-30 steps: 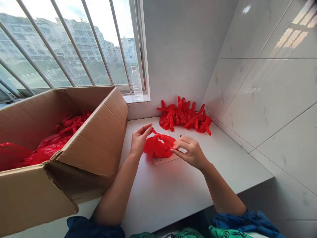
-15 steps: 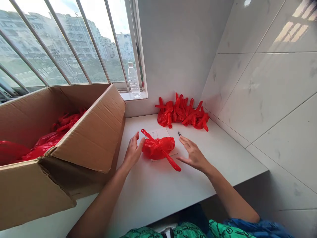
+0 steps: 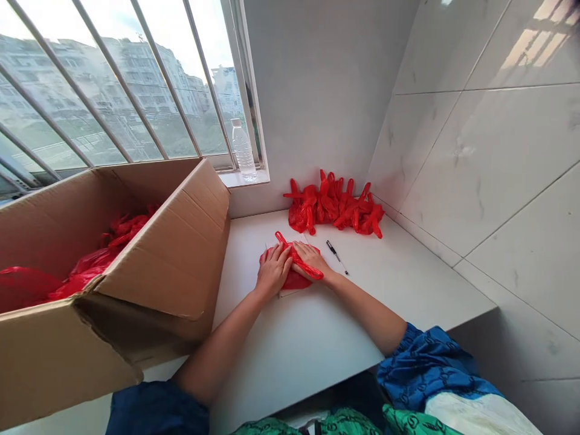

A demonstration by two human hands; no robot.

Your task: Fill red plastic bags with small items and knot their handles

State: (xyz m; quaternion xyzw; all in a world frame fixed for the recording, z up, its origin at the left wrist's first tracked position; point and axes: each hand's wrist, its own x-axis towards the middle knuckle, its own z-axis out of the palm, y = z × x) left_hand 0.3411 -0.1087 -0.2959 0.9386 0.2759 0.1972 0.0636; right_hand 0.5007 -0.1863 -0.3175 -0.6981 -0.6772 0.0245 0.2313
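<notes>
both hands lie flat on one red plastic bag [image 3: 296,279] in the middle of the white surface [image 3: 308,344], just in front of the person. left hand [image 3: 273,270] has its fingers spread and laid palm-down on the bag's left half; right hand [image 3: 310,258] is likewise open and pressing on the right half. neither grip is pinching anything (flat palms, no closed fingers). a twisted handle strip of the bag runs across between the hands and out over the right one.

a sheet of paper [image 3: 290,292] shows under the bag's near edge.

handling, as a judgement: thin film, very light, soft with no stiffness, squashes flat under the palms and likely springs back when let go. film looks slick, so it may slide on the smooth surface. tears if yanked. the best hold looks like the handle strips or a bunched edge, not the flat body.

around it: a pen [image 3: 336,257] just right of the right hand, a pile of knotted red bags [image 3: 334,206] against the back wall, a cardboard box [image 3: 149,272] on the left with more red bags inside, a water bottle [image 3: 243,150] on the window sill.
</notes>
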